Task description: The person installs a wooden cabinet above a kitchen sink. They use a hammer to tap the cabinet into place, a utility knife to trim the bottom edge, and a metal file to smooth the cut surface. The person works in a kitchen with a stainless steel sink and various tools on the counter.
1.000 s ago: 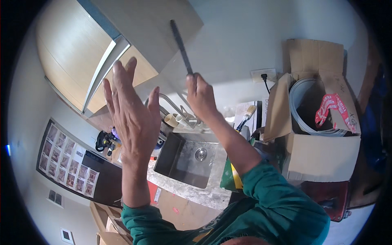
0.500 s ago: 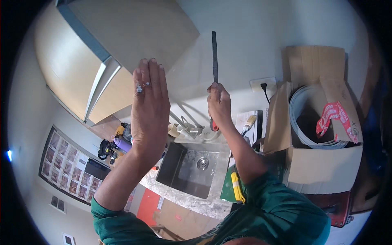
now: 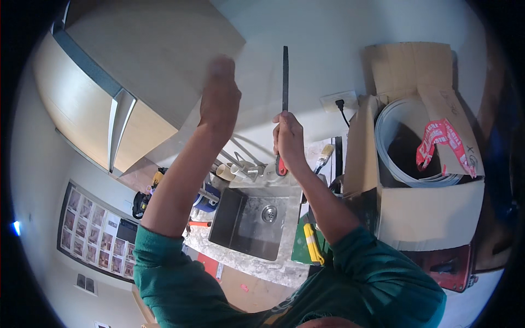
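My right hand (image 3: 289, 136) is wrapped round the red handle of a file (image 3: 285, 79). Its long, flat, dark blade stands upright above my fist, in front of the pale wall. To the left, my left hand (image 3: 220, 98) is raised beside the wooden cabinet (image 3: 147, 49). Motion blurs its fingertips, so I cannot make out how the fingers lie. Nothing shows in that hand. Below both hands is a metal sink (image 3: 254, 223) set in a speckled counter.
On the right stands an open cardboard box (image 3: 432, 218) holding a white coil (image 3: 385, 139). A paintbrush (image 3: 325, 157) and a yellow utility knife (image 3: 313, 244) lie beside my right forearm. A plugged-in black cord (image 3: 343, 111) hangs from the wall socket. White pipe pieces (image 3: 225, 172) stand behind the sink.
My left hand has turned from flat with straight fingers to a blurred, more edge-on pose, and shifted slightly right. The file stays upright in my right hand. The whole view has shifted a little.
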### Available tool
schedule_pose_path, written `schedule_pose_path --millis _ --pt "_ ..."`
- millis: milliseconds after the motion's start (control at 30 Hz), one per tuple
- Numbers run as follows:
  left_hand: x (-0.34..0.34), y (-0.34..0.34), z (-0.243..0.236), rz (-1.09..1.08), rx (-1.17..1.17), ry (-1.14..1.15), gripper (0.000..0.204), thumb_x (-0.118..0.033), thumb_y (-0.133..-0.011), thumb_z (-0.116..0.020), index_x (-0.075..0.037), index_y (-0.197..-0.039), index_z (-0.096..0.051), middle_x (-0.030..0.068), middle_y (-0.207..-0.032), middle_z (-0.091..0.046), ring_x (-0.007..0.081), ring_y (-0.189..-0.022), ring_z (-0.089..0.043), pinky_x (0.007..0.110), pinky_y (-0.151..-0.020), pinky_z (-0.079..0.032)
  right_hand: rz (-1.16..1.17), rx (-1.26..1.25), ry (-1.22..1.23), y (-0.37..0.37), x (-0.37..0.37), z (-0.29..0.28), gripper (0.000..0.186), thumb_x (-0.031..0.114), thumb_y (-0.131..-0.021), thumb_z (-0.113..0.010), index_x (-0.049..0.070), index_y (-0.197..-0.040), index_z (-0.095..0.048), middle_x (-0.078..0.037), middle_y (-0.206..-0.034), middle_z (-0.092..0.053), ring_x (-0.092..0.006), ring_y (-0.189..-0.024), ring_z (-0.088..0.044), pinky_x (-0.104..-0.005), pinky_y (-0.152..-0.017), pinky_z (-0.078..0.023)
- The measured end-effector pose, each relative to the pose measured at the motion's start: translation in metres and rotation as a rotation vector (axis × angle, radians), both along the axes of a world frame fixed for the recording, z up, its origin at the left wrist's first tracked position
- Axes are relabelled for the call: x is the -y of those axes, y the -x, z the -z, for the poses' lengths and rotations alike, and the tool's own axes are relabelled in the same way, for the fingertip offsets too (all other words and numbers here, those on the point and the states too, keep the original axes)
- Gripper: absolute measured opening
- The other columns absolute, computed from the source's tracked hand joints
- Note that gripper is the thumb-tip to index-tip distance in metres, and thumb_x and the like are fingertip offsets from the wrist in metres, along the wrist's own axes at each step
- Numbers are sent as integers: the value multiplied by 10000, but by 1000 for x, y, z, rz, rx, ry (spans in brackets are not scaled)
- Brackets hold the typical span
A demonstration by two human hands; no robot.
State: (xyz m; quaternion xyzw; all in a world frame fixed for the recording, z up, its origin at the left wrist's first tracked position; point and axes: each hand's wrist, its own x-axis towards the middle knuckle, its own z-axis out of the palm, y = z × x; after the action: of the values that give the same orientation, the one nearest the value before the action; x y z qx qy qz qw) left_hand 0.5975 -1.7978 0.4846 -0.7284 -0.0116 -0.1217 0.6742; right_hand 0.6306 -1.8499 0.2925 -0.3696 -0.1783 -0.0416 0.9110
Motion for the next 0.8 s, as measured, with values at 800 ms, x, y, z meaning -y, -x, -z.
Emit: schedule_pose_path --millis 800 --pt "-49 104 -62 997 -96 273 86 -142 -795 -735 -59 -814 -721 45 -929 -727 202 -937 -690 422 -1009 -419 424 236 -66 -64 -142 -76 297 245 -1045 -411 43 -857 -520 -34 -598 -468 -149 -556 -478 -363 -550 -405"
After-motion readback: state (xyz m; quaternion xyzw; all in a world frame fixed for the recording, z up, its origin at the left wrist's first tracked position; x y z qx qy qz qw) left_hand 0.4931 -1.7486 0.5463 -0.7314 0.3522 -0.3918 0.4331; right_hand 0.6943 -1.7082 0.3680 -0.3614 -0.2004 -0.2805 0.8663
